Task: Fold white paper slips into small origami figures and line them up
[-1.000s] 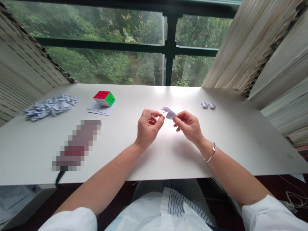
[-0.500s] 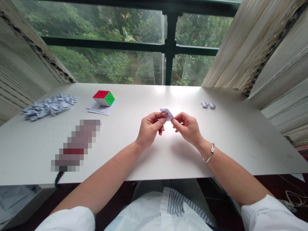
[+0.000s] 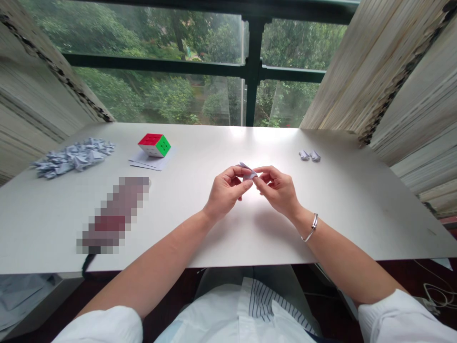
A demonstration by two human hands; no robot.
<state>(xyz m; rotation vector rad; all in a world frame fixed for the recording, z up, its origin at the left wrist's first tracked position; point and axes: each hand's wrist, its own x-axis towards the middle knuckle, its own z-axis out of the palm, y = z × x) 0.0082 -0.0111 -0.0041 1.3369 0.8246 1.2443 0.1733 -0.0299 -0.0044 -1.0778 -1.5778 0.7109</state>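
A small folded piece of pale lilac paper [image 3: 248, 170] sits between my two hands, above the middle of the white table. My left hand [image 3: 226, 190] pinches its left end between thumb and fingertips. My right hand [image 3: 276, 187] holds the other end, and its fingers hide most of the paper. Both hands are raised off the tabletop, close together. A silver bangle [image 3: 310, 227] circles my right wrist.
A white table [image 3: 342, 205] stands before a green-framed window. Left of my hands lie a heap of folded paper pieces [image 3: 73, 158], a Rubik's cube [image 3: 154, 145] on white paper sheets [image 3: 148, 163], and a pixelated object [image 3: 114, 214]. Two small paper folds [image 3: 309, 155] lie at the right.
My hands have come closer together and sit slightly lower than a second ago. The paper piece now looks more tightly gathered, with less of it showing between my fingers.
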